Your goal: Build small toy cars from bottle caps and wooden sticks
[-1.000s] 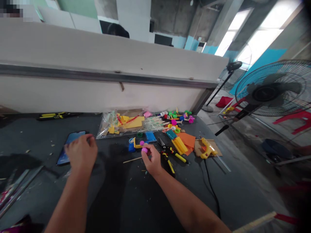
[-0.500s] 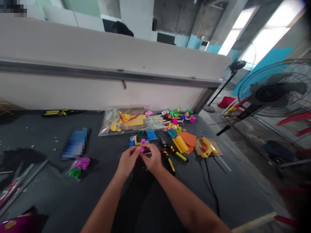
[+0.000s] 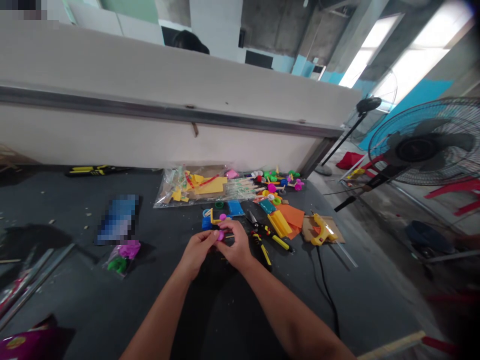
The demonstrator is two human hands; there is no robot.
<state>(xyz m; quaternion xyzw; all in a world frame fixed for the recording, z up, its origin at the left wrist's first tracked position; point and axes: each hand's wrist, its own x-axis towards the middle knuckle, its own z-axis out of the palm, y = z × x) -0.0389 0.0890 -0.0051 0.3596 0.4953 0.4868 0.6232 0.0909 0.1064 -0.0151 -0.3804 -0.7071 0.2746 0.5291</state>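
My left hand (image 3: 197, 251) and my right hand (image 3: 239, 248) meet over the dark table, both closed on a small purple lump of modelling clay (image 3: 221, 235). Thumbs and fingertips pinch it from either side, hiding part of it. Just beyond my fingers stands a yellow and blue piece (image 3: 207, 221) with a purple ball (image 3: 223, 217) beside it. A blue packet (image 3: 236, 208) lies a little farther back. To the right of my right hand rest pliers (image 3: 257, 230) with black and yellow handles.
A clear plastic bag (image 3: 161, 197) with yellow pieces lies at the back. Colourful clay shapes (image 3: 270, 187), orange sheets (image 3: 293, 216) and a yellow glue gun (image 3: 320, 230) with a black cord occupy the right. Bagged purple and green clay (image 3: 123, 256) sits left. A fan (image 3: 416, 147) stands beyond.
My hands have shifted slightly down, away from the yellow piece, and the purple lump between my fingertips shows more rounded. The whole view has tilted a little.
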